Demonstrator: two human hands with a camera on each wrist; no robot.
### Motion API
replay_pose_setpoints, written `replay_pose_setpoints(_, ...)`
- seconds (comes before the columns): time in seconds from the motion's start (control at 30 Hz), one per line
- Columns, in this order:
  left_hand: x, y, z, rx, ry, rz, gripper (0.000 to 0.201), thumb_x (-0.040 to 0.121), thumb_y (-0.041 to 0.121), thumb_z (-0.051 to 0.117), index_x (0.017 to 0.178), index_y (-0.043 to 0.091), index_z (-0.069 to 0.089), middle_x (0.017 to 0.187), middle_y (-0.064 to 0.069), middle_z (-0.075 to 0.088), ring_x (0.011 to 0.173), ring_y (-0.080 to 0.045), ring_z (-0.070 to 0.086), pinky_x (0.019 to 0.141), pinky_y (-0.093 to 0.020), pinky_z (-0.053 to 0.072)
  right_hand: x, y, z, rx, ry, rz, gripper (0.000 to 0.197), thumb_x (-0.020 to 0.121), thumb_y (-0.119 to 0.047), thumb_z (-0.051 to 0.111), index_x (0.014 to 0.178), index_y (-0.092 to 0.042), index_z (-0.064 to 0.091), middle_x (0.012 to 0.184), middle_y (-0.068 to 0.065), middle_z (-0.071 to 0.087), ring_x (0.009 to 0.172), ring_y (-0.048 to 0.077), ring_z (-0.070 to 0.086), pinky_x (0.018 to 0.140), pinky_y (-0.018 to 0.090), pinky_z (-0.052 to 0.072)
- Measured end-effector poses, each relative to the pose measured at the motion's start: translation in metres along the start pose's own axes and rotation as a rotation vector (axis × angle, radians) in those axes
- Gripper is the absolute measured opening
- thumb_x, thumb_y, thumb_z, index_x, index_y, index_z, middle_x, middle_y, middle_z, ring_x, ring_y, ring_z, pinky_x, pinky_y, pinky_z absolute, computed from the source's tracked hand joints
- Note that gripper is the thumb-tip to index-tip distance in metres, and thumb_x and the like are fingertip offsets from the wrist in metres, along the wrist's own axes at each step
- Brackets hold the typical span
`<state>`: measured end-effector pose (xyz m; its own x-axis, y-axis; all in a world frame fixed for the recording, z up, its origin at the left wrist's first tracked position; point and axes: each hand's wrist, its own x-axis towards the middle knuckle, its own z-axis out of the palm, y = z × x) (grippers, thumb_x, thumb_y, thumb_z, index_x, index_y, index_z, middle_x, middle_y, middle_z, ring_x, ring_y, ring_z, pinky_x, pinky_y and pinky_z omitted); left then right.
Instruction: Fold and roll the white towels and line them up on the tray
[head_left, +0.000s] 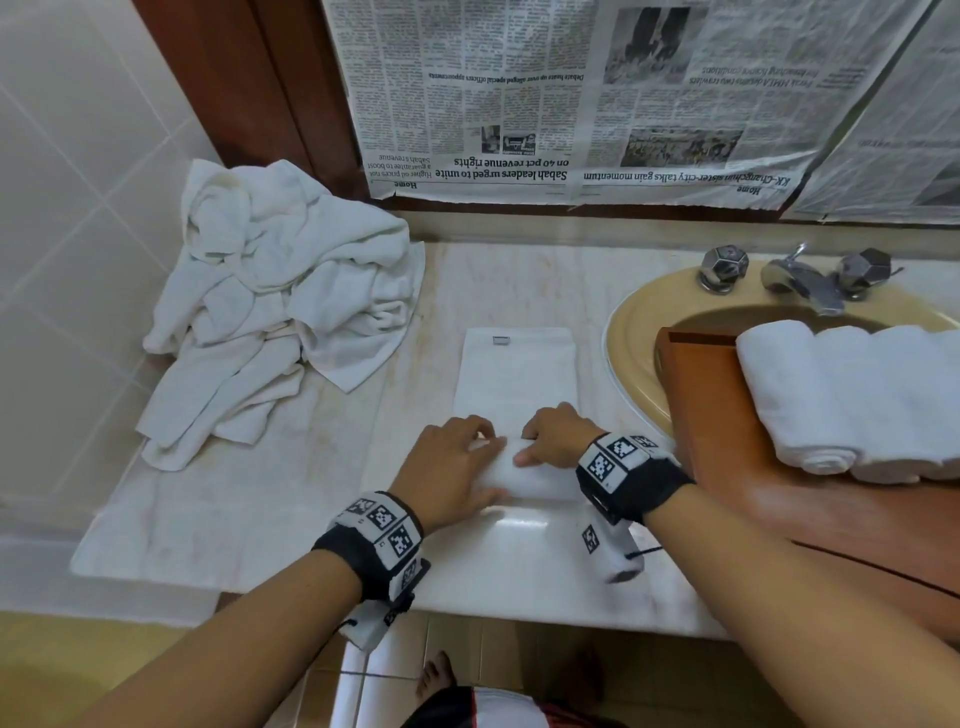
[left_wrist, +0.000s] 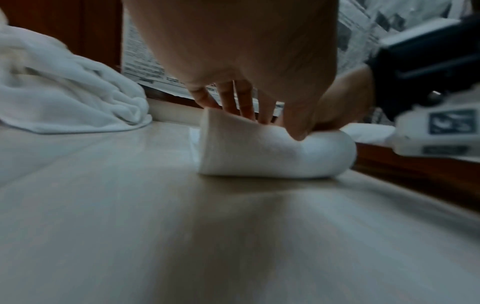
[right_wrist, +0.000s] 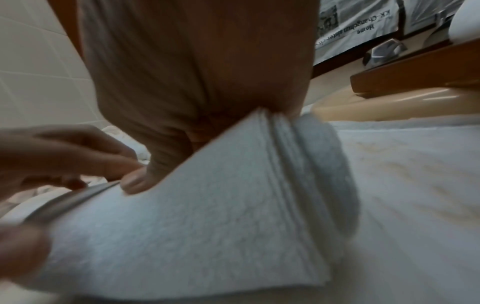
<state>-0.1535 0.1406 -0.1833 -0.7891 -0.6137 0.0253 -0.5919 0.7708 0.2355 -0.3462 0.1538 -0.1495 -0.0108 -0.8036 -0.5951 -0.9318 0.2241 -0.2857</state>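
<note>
While both hands sit on the roll (head_left: 524, 475), its axis runs left-right; the flat towel strip (head_left: 517, 369) lies straight ahead of the fingertips. Left hand (head_left: 449, 470) and right hand (head_left: 558, 436) curl over it, equally near. Tray (head_left: 727, 415) to the right.

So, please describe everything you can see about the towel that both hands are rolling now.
The towel is white terry cloth, folded into a narrow strip lying flat on the pale counter, with a small tag near its far end. Its near end is already wound into a roll. The left hand and right hand grip this roll from above. It lies between the loose towel pile and the wooden tray.
</note>
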Motion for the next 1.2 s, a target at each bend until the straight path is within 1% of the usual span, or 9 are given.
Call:
replay_pose_setpoints(0.17,0.009,0.000,0.016,0.130,0.082,0.030,0.079,0.048,0.055,0.084,0.113,0.013,0.067,0.106,-0.006,0.061,0.094,-0.024,0.056,0.071,-0.037,0.050,-0.005,0.003,0.007,0.005,0.305,0.049,0.041,0.086,-0.055,0.061,0.110,-0.021,0.061,0.119,0.002,0.051,0.120,0.025,0.036,0.096,0.039,0.035)
replay_pose_setpoints(0.33,0.020,-0.006,0.014,0.113,0.101,0.027,0.065,0.069,0.059,0.047,0.105,0.010,0.070,0.089,-0.004,0.060,0.074,-0.024,0.060,0.061,-0.034,0.046,-0.023,0.010,0.043,-0.106,0.472,-0.090,0.069,0.072,-0.063,0.068,0.124,-0.023,0.048,0.121,-0.001,0.041,0.113,0.024,0.036,0.094,0.038,0.031)
replay_pose_setpoints(0.5,0.024,-0.012,0.019,0.057,0.093,-0.035,0.062,0.073,0.058,0.044,0.107,0.013,0.069,0.089,-0.002,0.060,0.073,-0.023,0.060,0.060,-0.035,0.047,-0.016,0.018,0.050,-0.305,0.556,-0.139,0.052,0.054,-0.043,0.088,0.092,-0.019,0.061,0.089,-0.001,0.053,0.081,0.022,0.052,0.072,0.035,0.043)
replay_pose_setpoints(0.63,0.023,-0.017,0.012,-0.122,-0.110,-0.151,0.083,0.071,0.071,0.025,0.130,0.022,0.055,0.113,0.000,0.054,0.103,-0.020,0.049,0.085,-0.034,0.037,-0.015,0.018,0.035,-0.165,0.404,-0.209,0.050,0.085,-0.046,0.065,0.124,-0.016,0.055,0.115,0.003,0.056,0.110,0.024,0.048,0.093,0.034,0.034)
replay_pose_setpoints(0.73,0.024,-0.021,-0.002,-0.306,-0.255,-0.213,0.081,0.070,0.074,0.031,0.128,0.023,0.055,0.116,0.000,0.055,0.109,-0.019,0.048,0.092,-0.033,0.036,-0.015,0.016,0.023,0.080,0.243,-0.175,0.051,0.080,-0.044,0.071,0.124,-0.021,0.057,0.118,0.003,0.060,0.109,0.022,0.053,0.089,0.030,0.039)
replay_pose_setpoints(0.87,0.041,-0.022,-0.012,-0.342,-0.355,-0.279,0.051,0.091,0.057,0.047,0.127,0.023,0.058,0.124,-0.003,0.057,0.118,-0.021,0.051,0.097,-0.034,0.038,-0.001,0.018,0.009,0.389,0.130,-0.083,0.039,0.077,-0.026,0.079,0.112,-0.016,0.067,0.114,0.004,0.064,0.107,0.021,0.057,0.087,0.026,0.043)
replay_pose_setpoints(0.97,0.050,-0.021,-0.014,-0.140,-0.231,-0.304,0.040,0.092,0.051,0.053,0.127,0.032,0.058,0.125,0.000,0.052,0.120,-0.021,0.045,0.098,-0.038,0.034,0.011,0.018,0.005,0.501,0.117,0.013,0.035,0.079,-0.025,0.077,0.111,-0.014,0.070,0.115,0.004,0.065,0.114,0.022,0.056,0.094,0.030,0.044)
replay_pose_setpoints(1.1,0.042,-0.003,-0.009,0.024,0.245,0.006,0.013,0.082,0.024,0.061,0.087,0.019,0.072,0.088,-0.002,0.063,0.074,-0.027,0.061,0.060,-0.034,0.045,0.013,0.016,0.008,0.324,0.374,0.161,0.026,0.079,-0.040,0.074,0.097,-0.025,0.064,0.103,-0.004,0.054,0.119,0.020,0.038,0.092,0.036,0.034)
replay_pose_setpoints(1.2,0.028,0.006,0.003,0.088,0.241,0.087,0.033,0.080,0.042,0.058,0.091,0.014,0.072,0.091,-0.002,0.064,0.074,-0.023,0.060,0.056,-0.031,0.044,0.007,0.012,0.012,0.252,0.491,0.099,0.026,0.083,-0.041,0.070,0.093,-0.022,0.056,0.101,-0.002,0.051,0.113,0.021,0.040,0.088,0.036,0.033)
